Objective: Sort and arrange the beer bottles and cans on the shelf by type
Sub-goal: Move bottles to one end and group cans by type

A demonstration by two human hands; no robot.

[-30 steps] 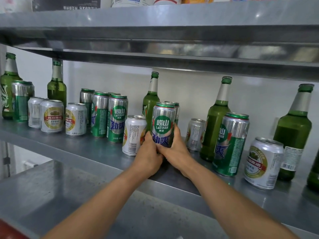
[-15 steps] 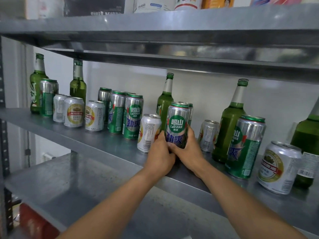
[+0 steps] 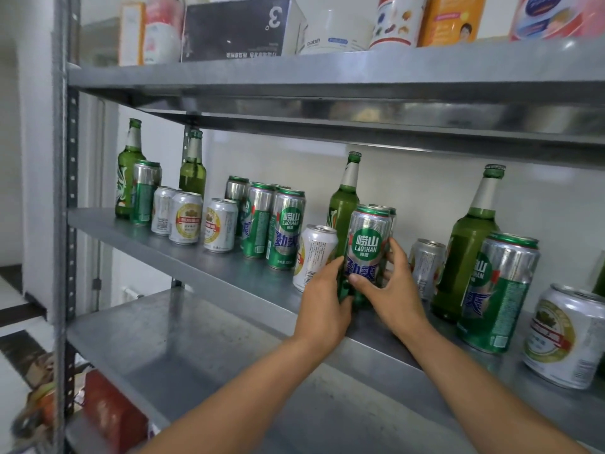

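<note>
- Left hand (image 3: 322, 298): mine, wrapped round the lower left side of the tall can (image 3: 368, 247), fingers closed on it.
- Right hand (image 3: 393, 286): mine, clasping the same can from the right, thumb across its front low down, fingers behind.
- Tall can: green and silver, upright, near the front edge of the middle shelf (image 3: 183, 247); whether its base touches the shelf I cannot tell, my hands cover it.
- Second tall can (image 3: 389, 214): just behind the held one, only its top and right edge showing.
- White can (image 3: 316, 253): upright, just beside the held can on its left, touching my left hand.
- Green bottle (image 3: 343, 198): upright behind the white can.
- Cluster of tall cans (image 3: 286, 227): further left, standing close together.
- Three short cans (image 3: 186, 217): white with gold labels, in a row left of the cluster.
- Two bottles (image 3: 129, 165) and one tall can (image 3: 145, 191): far left end.
- Short can (image 3: 425, 263): silver, behind my right hand.
- Bottle (image 3: 471, 244) with a tall can (image 3: 501, 290) in front: right of my hands.
- Short can (image 3: 566, 335): white and gold, far right, near the front edge.
- Top shelf (image 3: 327, 73): boxes and tins.
</note>
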